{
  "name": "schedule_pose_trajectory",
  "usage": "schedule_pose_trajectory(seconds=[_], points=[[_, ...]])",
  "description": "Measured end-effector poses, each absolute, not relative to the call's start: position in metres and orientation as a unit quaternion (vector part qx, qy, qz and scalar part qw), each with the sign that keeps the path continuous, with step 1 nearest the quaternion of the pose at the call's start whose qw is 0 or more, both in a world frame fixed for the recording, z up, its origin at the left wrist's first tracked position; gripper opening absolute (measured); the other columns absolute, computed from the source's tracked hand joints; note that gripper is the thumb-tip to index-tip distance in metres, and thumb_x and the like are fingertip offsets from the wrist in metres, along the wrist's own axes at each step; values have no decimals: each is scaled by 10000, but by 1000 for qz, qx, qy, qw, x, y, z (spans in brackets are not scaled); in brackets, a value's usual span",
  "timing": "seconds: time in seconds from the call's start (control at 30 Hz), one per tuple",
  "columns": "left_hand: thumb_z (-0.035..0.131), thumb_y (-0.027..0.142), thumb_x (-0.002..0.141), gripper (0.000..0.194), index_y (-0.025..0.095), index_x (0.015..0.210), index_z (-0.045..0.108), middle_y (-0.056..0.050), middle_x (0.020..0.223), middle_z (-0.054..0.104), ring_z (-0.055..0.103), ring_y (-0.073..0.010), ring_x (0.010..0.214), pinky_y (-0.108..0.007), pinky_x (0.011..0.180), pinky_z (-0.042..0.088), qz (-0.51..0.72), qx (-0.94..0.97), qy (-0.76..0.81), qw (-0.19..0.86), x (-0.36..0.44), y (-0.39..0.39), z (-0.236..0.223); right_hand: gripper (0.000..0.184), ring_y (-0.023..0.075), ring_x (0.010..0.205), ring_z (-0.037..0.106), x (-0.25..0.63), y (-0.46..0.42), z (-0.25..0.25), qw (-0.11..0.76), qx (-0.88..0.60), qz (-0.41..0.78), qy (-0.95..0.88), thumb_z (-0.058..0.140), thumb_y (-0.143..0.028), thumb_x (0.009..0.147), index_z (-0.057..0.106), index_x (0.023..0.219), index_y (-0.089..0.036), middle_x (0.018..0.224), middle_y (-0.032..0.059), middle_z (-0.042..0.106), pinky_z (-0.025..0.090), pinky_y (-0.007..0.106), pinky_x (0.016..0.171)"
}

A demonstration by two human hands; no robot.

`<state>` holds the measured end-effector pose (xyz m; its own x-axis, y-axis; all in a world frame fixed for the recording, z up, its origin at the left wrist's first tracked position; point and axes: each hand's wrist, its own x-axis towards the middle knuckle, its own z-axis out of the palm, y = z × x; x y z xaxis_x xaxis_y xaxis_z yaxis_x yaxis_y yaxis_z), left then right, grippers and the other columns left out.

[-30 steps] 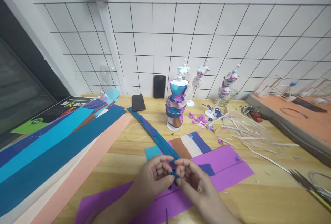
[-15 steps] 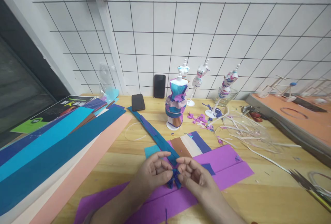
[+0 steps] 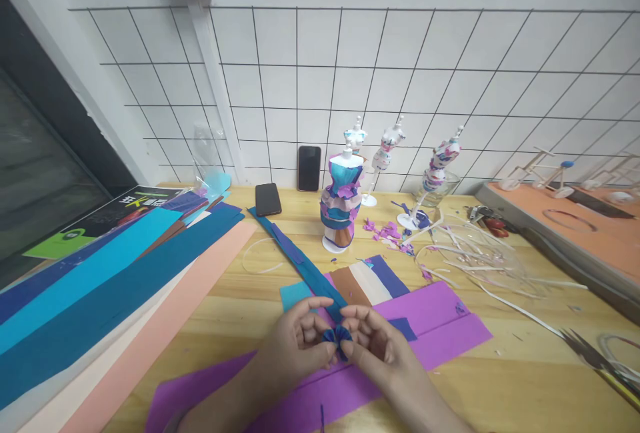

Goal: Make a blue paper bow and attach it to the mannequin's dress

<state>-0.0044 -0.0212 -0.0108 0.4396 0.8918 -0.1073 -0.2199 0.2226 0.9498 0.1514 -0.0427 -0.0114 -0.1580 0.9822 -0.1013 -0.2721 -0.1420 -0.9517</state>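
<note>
Between my fingertips is a small dark blue gathered paper bow [image 3: 339, 338]. My left hand [image 3: 299, 341] pinches its left side, with the forefinger arched above. My right hand [image 3: 376, 345] grips the right side between thumb and fingers. Both hands are over purple crepe paper [image 3: 345, 389] on the table. Just beyond my fingertips lies a long teal strip [image 3: 313, 271]. A small dress form [image 3: 343, 203] wrapped in teal, purple and brown paper stands upright behind it.
Long coloured paper sheets [image 3: 165, 279] spread on the left. Two phones, one flat [image 3: 268, 199] and one propped [image 3: 309, 168], are at the back. Several slim dress forms [image 3: 440, 163] stand by the wall. Clear cords [image 3: 480, 253] and scissors [image 3: 590, 353] lie right.
My fingers have shifted on the bow. Its loops now show fanned upward and its hanging ends are less visible. The view has tilted slightly.
</note>
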Motion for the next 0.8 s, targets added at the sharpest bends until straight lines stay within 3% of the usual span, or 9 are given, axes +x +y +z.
schedule_pose_trajectory(seconds=[0.8], points=[[606, 86, 682, 431, 159, 1081, 460, 23, 722, 576, 549, -87, 605, -239, 599, 442, 388, 513, 388, 660, -4, -21, -7, 315, 107, 708, 527, 149, -43, -8, 464, -391, 666, -433, 698, -215, 690, 526, 953, -208, 753, -36, 525, 418, 229, 641]])
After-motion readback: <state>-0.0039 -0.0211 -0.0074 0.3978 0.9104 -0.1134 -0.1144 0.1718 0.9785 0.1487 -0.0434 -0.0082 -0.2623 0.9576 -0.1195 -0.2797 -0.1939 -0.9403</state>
